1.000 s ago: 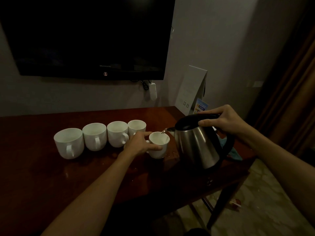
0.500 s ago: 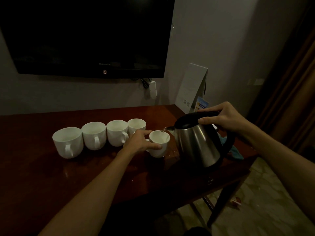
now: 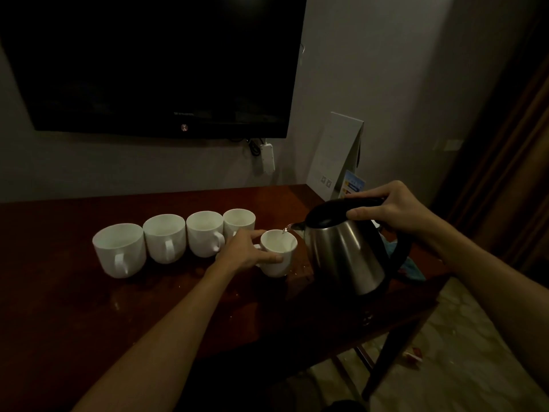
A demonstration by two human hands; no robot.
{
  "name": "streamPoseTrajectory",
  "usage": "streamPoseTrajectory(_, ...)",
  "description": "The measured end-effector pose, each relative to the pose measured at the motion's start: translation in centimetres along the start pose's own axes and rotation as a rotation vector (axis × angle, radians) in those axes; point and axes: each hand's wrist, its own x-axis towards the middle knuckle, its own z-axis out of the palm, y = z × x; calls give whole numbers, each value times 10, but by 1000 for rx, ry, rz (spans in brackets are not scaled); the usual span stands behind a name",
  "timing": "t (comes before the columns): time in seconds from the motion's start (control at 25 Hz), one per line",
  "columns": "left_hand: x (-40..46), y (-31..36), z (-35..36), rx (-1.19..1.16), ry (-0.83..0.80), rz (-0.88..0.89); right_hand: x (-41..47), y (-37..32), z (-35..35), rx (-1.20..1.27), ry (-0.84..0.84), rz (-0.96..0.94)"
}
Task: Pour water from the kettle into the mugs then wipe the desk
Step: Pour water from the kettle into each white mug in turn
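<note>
Currently the right hand (image 3: 395, 209) grips the black handle on top of the steel kettle (image 3: 344, 251), fingers (image 3: 361, 214) clenched around it, thumb side toward the lid. Kettle is tilted spout-down toward the small mug (image 3: 277, 254), lifted clear of the counter (image 3: 74, 307). A thin stream of water (image 3: 285, 230) leaves the spout and lands inside that mug's rim.

Left hand (image 3: 246, 251) steadies the small mug: thumb along its near side, index finger at the rim's far-left edge, fingers closed on the mug wall. Mug sits upright on the counter, just left of the kettle body, touching neither the kettle nor the row.

Left of the small mug, four more white mugs stand in a row along the counter: the closest one (image 3: 239, 223) sits just behind the left hand, then the second (image 3: 205, 233), third (image 3: 164, 237) and the outermost (image 3: 119, 249). All upright, handles facing the camera, nearly touching side to side. Fill level in them is too dim to tell.

Right of the kettle, partly hidden behind it, a blue cloth (image 3: 413, 269) lies at the counter's edge. Behind the kettle a white folded card (image 3: 335, 156) leans by the wall. Above the mug row a dark TV (image 3: 148, 60) is mounted on the wall. A few small droplets glint on the counter near the small mug's base.
</note>
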Motion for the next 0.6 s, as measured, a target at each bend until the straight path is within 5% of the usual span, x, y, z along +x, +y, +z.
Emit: streamPoseTrajectory(0.6, -4, 3, 0, 2, 5, -33, -3, 3, -1, -28, -7, -28)
